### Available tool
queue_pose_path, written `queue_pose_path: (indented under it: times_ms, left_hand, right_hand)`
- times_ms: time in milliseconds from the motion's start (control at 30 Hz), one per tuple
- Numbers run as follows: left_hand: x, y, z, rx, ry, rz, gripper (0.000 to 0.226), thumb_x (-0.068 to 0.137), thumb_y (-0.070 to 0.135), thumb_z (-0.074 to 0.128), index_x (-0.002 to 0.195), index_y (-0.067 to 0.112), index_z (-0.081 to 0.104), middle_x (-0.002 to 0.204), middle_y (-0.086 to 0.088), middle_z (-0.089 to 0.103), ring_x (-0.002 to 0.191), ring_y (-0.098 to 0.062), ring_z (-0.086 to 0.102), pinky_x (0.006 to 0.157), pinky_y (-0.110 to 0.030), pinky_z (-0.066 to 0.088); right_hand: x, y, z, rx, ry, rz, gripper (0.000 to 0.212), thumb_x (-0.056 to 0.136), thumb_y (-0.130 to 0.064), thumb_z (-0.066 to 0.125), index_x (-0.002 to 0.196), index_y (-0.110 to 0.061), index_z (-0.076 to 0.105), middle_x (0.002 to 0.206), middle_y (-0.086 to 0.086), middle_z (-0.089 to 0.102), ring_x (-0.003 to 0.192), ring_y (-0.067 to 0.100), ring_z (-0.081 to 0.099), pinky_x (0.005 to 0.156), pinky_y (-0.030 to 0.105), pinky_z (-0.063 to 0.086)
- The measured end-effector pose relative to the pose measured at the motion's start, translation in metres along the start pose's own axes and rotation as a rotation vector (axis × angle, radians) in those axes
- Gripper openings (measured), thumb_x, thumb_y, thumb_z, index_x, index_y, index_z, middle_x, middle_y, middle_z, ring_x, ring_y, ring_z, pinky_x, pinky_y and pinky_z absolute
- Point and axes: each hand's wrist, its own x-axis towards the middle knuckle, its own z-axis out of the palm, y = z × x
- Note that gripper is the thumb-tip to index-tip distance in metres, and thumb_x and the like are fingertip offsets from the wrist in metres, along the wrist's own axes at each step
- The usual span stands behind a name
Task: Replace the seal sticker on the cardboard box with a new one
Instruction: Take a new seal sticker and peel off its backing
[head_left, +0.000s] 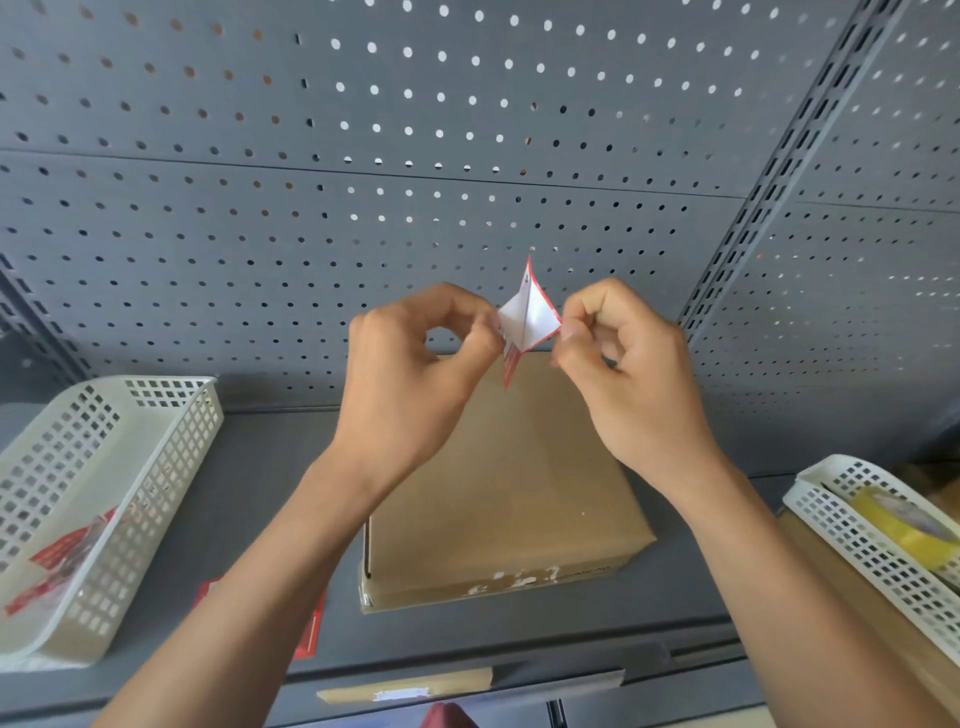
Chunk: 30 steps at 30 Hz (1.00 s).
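A flat brown cardboard box (498, 493) lies on the grey shelf, with white torn sticker residue (519, 578) along its near edge. Above the box I hold a red-and-white seal sticker (527, 317) folded open, its white side facing me. My left hand (415, 374) pinches its left edge and my right hand (628, 374) pinches its right edge. A red strip of the sticker hangs down from my left fingers.
A white perforated basket (156, 447) at the left holds red-and-white stickers (62, 566). Another red sticker (311, 629) lies on the shelf under my left forearm. A white basket (852, 540) at the right holds a yellow tape roll (909, 525). A grey pegboard wall (467, 156) rises behind.
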Motion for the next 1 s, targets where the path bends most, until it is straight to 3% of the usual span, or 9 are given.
queue_pose_path:
  times_ms: [133, 300, 467, 600, 700, 833, 1000]
  left_hand:
    - [0.002, -0.004, -0.005, -0.061, 0.016, -0.072, 0.016, 0.089, 0.013, 0.067, 0.074, 0.016, 0.073, 0.076, 0.01, 0.074, 0.051, 0.005, 0.05, 0.06, -0.023, 0.032]
    - [0.006, -0.009, -0.014, -0.15, 0.057, -0.142, 0.015, 0.085, 0.019, 0.061, 0.076, 0.017, 0.072, 0.074, 0.008, 0.076, 0.066, -0.001, 0.062, 0.069, -0.029, 0.043]
    - [0.009, -0.016, -0.024, -0.223, 0.122, -0.164, 0.017, 0.091, 0.006, 0.061, 0.076, 0.007, 0.07, 0.067, 0.006, 0.074, 0.06, 0.003, 0.06, 0.064, -0.011, 0.041]
    - [0.01, -0.02, -0.031, -0.229, 0.169, -0.198, 0.02, 0.095, 0.002, 0.058, 0.078, 0.004, 0.069, 0.07, 0.003, 0.073, 0.057, 0.004, 0.057, 0.06, -0.01, 0.04]
    - [0.011, -0.026, -0.036, -0.233, 0.193, -0.224, 0.021, 0.095, 0.008, 0.058, 0.077, 0.01, 0.069, 0.071, 0.003, 0.074, 0.062, 0.0, 0.058, 0.061, -0.012, 0.041]
    - [0.009, -0.029, -0.042, -0.211, 0.225, -0.244, 0.022, 0.095, 0.011, 0.058, 0.076, 0.012, 0.07, 0.073, 0.002, 0.075, 0.062, -0.005, 0.055, 0.057, -0.014, 0.041]
    - [0.005, -0.03, -0.048, -0.219, 0.248, -0.258, 0.021, 0.095, 0.01, 0.057, 0.078, 0.01, 0.07, 0.075, -0.001, 0.075, 0.066, 0.001, 0.061, 0.063, -0.008, 0.042]
  right_hand:
    - [0.001, 0.001, 0.001, 0.041, 0.025, 0.027, 0.01, 0.09, -0.022, 0.052, 0.08, -0.021, 0.052, 0.075, 0.02, 0.06, 0.068, 0.039, 0.054, 0.061, 0.044, 0.044]
    - [0.002, 0.005, 0.0, 0.081, 0.043, 0.065, 0.009, 0.084, -0.03, 0.049, 0.078, -0.023, 0.053, 0.075, 0.017, 0.06, 0.073, 0.042, 0.057, 0.07, 0.054, 0.049]
    - [0.002, 0.009, -0.004, 0.118, 0.06, 0.114, 0.009, 0.083, -0.028, 0.05, 0.078, -0.021, 0.053, 0.07, 0.008, 0.063, 0.069, 0.022, 0.061, 0.074, 0.045, 0.053]
    - [0.003, 0.011, -0.005, 0.124, 0.091, 0.137, 0.01, 0.089, -0.015, 0.048, 0.081, -0.011, 0.053, 0.07, 0.008, 0.064, 0.067, 0.008, 0.06, 0.076, 0.036, 0.053]
    - [0.003, 0.012, -0.007, 0.114, 0.12, 0.15, 0.011, 0.09, -0.017, 0.048, 0.081, -0.012, 0.053, 0.066, -0.003, 0.064, 0.067, 0.009, 0.06, 0.076, 0.038, 0.052]
    - [0.003, 0.013, -0.007, 0.1, 0.15, 0.158, 0.011, 0.089, -0.019, 0.049, 0.08, -0.017, 0.055, 0.065, -0.004, 0.065, 0.067, 0.011, 0.06, 0.077, 0.038, 0.053]
    - [0.001, 0.015, -0.011, 0.113, 0.182, 0.171, 0.013, 0.095, -0.001, 0.048, 0.087, -0.007, 0.057, 0.068, 0.0, 0.064, 0.068, 0.01, 0.061, 0.074, 0.028, 0.054]
